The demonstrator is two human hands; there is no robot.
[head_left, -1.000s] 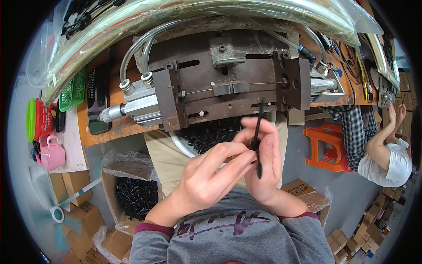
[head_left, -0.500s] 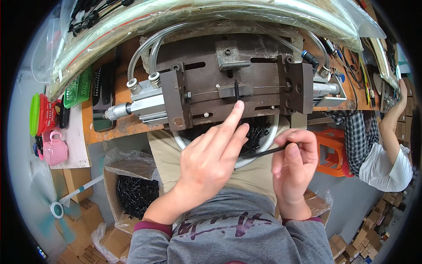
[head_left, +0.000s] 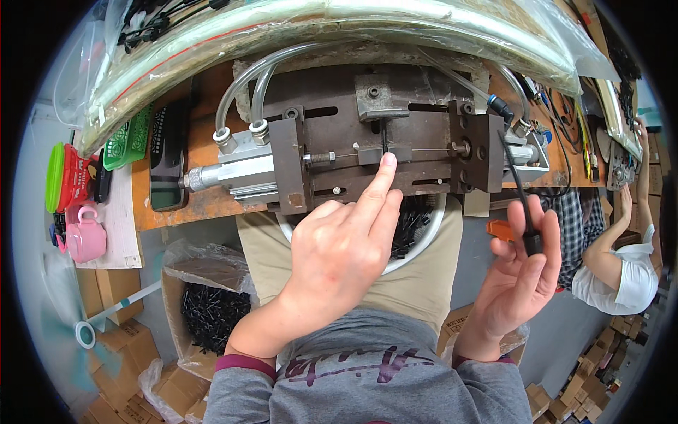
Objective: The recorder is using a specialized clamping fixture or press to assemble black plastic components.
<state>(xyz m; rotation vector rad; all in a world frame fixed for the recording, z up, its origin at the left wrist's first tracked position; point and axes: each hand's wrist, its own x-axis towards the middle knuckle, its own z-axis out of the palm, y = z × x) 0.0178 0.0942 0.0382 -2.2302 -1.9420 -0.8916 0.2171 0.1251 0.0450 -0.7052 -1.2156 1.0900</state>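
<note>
My left hand (head_left: 346, 244) reaches over the front of a dark metal fixture (head_left: 332, 127). Its index finger is stretched out, the tip touching the near end of a thin black piece (head_left: 385, 138) in a small grey block (head_left: 369, 155) at the fixture's middle. Thin metal rods point at this block from both sides. To the right, my right hand (head_left: 519, 275) is raised, palm turned up. Between thumb and fingers it pinches a slim black plastic stick (head_left: 515, 169) by its thicker end, the thin end pointing up.
A silver air cylinder (head_left: 240, 173) with clear hoses flanks the fixture on the left; another (head_left: 522, 155) is on the right. A white-rimmed tub (head_left: 439, 222) of black pieces sits below. A carton (head_left: 180, 311) of similar pieces stands lower left. Another person (head_left: 614, 275) works far right.
My right hand has moved right and turned, bringing the black stick from nearly level to upright. The left cylinder's rod has slid toward the middle. My left index finger stays at the block.
</note>
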